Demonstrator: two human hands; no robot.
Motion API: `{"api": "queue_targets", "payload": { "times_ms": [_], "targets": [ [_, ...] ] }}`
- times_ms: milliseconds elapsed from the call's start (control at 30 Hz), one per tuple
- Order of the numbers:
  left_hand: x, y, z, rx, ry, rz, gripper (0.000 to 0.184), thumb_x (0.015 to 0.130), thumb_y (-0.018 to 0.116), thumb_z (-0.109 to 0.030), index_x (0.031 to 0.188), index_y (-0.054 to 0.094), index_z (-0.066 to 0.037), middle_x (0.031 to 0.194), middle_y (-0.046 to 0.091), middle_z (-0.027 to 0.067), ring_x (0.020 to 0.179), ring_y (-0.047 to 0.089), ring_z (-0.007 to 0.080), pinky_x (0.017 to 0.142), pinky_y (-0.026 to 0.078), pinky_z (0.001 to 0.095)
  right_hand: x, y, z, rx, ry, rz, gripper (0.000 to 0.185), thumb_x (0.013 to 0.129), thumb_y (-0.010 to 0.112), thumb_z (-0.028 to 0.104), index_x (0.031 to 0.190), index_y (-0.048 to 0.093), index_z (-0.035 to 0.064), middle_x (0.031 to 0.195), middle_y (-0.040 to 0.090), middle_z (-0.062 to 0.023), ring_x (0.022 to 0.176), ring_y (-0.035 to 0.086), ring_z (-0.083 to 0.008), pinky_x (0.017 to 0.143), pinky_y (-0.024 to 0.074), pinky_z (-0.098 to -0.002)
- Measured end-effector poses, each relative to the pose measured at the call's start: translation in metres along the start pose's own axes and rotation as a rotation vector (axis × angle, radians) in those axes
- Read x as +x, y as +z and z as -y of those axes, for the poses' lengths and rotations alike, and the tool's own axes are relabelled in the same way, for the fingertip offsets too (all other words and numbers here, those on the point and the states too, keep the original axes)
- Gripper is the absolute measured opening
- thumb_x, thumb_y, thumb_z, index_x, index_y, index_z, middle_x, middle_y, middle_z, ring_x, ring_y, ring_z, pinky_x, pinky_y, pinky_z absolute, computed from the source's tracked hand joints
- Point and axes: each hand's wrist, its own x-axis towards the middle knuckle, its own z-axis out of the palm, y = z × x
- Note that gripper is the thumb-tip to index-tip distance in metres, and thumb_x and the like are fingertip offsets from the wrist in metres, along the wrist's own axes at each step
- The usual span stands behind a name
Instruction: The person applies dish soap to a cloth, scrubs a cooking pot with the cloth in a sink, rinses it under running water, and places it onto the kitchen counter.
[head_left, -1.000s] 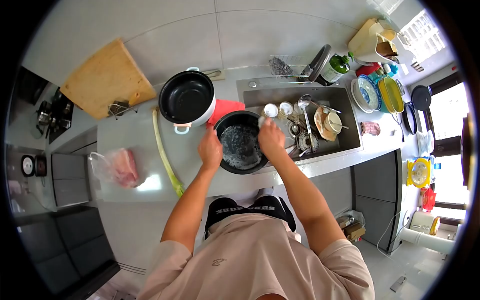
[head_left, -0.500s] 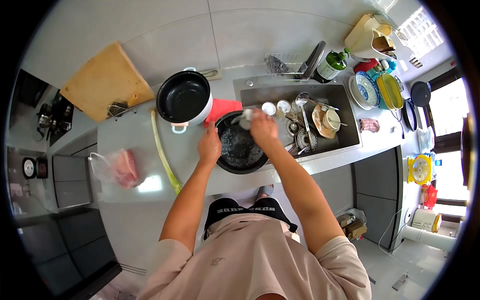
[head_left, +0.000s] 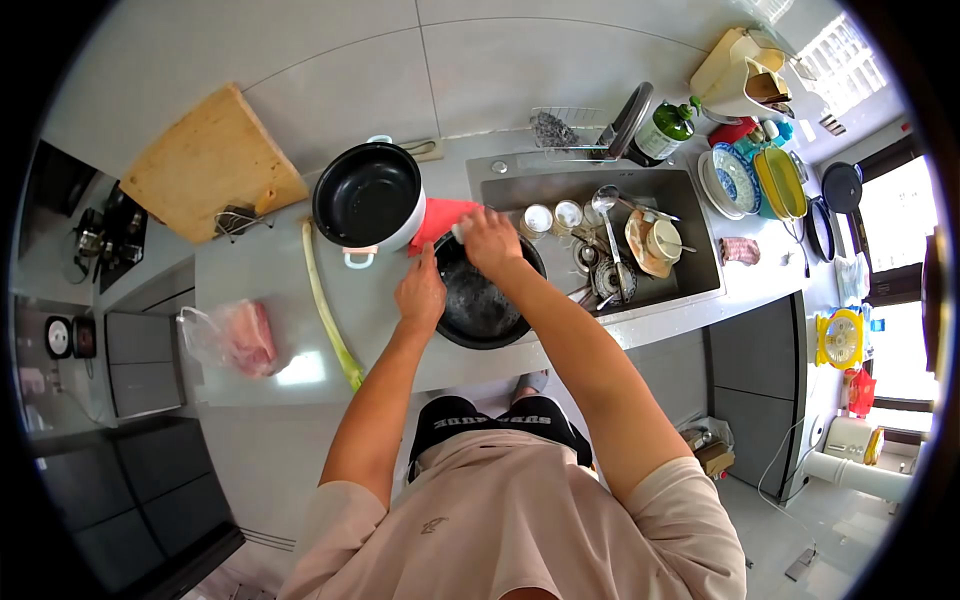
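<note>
The left hand [head_left: 421, 292] has its grip on the black pot [head_left: 490, 342]; the right hand [head_left: 492, 242] holds a white thing [head_left: 458, 232].

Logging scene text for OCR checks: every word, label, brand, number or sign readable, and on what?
None reads with certainty.
Black legwear: pale block letters, too distorted to quote.
Shirt: small dark emblem, too small to read.
Green bottle: label print too small to read.

The right hand [head_left: 490, 243] has swept from the pot's [head_left: 488, 342] right rim to its far side, taking the white wad [head_left: 458, 232] along; the suds [head_left: 478, 303] look smoother.
</note>
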Motion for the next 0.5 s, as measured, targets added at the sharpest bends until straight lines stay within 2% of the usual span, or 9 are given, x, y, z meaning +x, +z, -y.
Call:
{"api": "queue_targets", "payload": {
  "times_ms": [67, 100, 167, 233, 300, 333, 433, 467, 500],
  "targets": [
    [0.000, -0.004, -0.003, -0.004, -0.023, 0.004, 0.037, 0.105, 0.052, -0.016, 0.141, 0.054, -0.010, 0.115, 0.072, 0.0185, 0.097, 0.069, 0.0452, 0.079, 0.054, 0.0574, 0.006, 0.008, 0.004, 0.048, -0.149, -0.156, 0.038, 0.099, 0.054, 0.026, 0.132, 0.056, 0.0075, 0.133, 0.061, -0.0159, 0.124, 0.061, -0.0297, 0.098, 0.0528, -0.0448],
    [-0.001, -0.005, -0.002, -0.004, -0.025, -0.001, 0.038, 0.105, 0.052, -0.017, 0.142, 0.053, -0.011, 0.115, 0.072, 0.0178, 0.098, 0.070, 0.0442, 0.080, 0.055, 0.0568, 0.000, 0.007, 0.001, 0.047, -0.151, -0.156, 0.038, 0.099, 0.054, 0.026, 0.132, 0.056, 0.0075, 0.133, 0.061, -0.0159, 0.124, 0.061, -0.0297, 0.098, 0.0528, -0.0448],
    [-0.004, -0.001, 0.000, -0.013, -0.034, -0.008, 0.039, 0.105, 0.053, -0.018, 0.143, 0.052, -0.011, 0.116, 0.072, 0.0171, 0.098, 0.071, 0.0431, 0.081, 0.055, 0.0562, -0.030, 0.001, -0.017, 0.069, 0.125, -0.031, 0.040, 0.100, 0.053, 0.027, 0.134, 0.057, 0.0074, 0.131, 0.065, -0.0193, 0.119, 0.066, -0.0332, 0.096, 0.0538, -0.0478],
    [-0.007, 0.011, 0.005, -0.134, -0.003, -0.176, 0.038, 0.105, 0.052, -0.018, 0.142, 0.052, -0.009, 0.115, 0.072, 0.0190, 0.099, 0.070, 0.0444, 0.083, 0.054, 0.0563, -0.062, -0.037, -0.043, 0.399, 0.496, 0.313, 0.043, 0.101, 0.052, 0.030, 0.136, 0.056, 0.0063, 0.120, 0.071, -0.0206, 0.109, 0.072, -0.0371, 0.092, 0.0555, -0.0500],
    [-0.010, 0.004, -0.005, -0.156, -0.081, -0.153, 0.036, 0.105, 0.052, -0.018, 0.140, 0.053, -0.008, 0.114, 0.072, 0.0201, 0.099, 0.069, 0.0453, 0.084, 0.053, 0.0560, -0.104, -0.057, -0.043, 0.342, 0.574, 0.392, 0.044, 0.102, 0.053, 0.032, 0.136, 0.055, 0.0053, 0.108, 0.074, -0.0202, 0.099, 0.074, -0.0408, 0.090, 0.0568, -0.0505],
    [-0.016, 0.004, -0.008, -0.172, -0.160, -0.119, 0.035, 0.105, 0.052, -0.018, 0.138, 0.053, -0.006, 0.112, 0.072, 0.0211, 0.099, 0.069, 0.0463, 0.085, 0.053, 0.0557, -0.115, -0.060, -0.039, 0.336, 0.566, 0.392, 0.044, 0.102, 0.053, 0.032, 0.136, 0.055, 0.0053, 0.108, 0.074, -0.0202, 0.099, 0.074, -0.0408, 0.090, 0.0568, -0.0505],
    [-0.044, 0.000, -0.010, -0.264, -0.230, -0.016, 0.034, 0.106, 0.051, -0.021, 0.136, 0.052, -0.005, 0.111, 0.071, 0.0221, 0.103, 0.067, 0.0470, 0.086, 0.052, 0.0579, -0.121, -0.058, -0.039, 0.394, 0.588, 0.389, 0.040, 0.103, 0.050, 0.031, 0.135, 0.053, 0.0064, 0.106, 0.074, -0.0196, 0.108, 0.071, -0.0382, 0.090, 0.0558, -0.0503],
    [-0.050, -0.004, -0.010, -0.273, -0.295, 0.092, 0.036, 0.106, 0.050, -0.024, 0.136, 0.050, -0.004, 0.113, 0.070, 0.0219, 0.104, 0.066, 0.0474, 0.085, 0.052, 0.0591, -0.115, -0.045, -0.044, 0.350, 0.509, 0.277, 0.040, 0.103, 0.050, 0.030, 0.135, 0.052, 0.0060, 0.108, 0.073, -0.0192, 0.110, 0.070, -0.0385, 0.090, 0.0555, -0.0503],
    [-0.049, -0.003, -0.007, -0.264, -0.287, 0.092, 0.036, 0.106, 0.050, -0.024, 0.136, 0.050, -0.004, 0.113, 0.070, 0.0219, 0.104, 0.066, 0.0474, 0.085, 0.052, 0.0591, -0.107, -0.026, -0.049, 0.306, 0.435, 0.164, 0.041, 0.103, 0.051, 0.029, 0.136, 0.051, 0.0056, 0.111, 0.071, -0.0187, 0.111, 0.068, -0.0388, 0.091, 0.0552, -0.0502]
  ]
}}
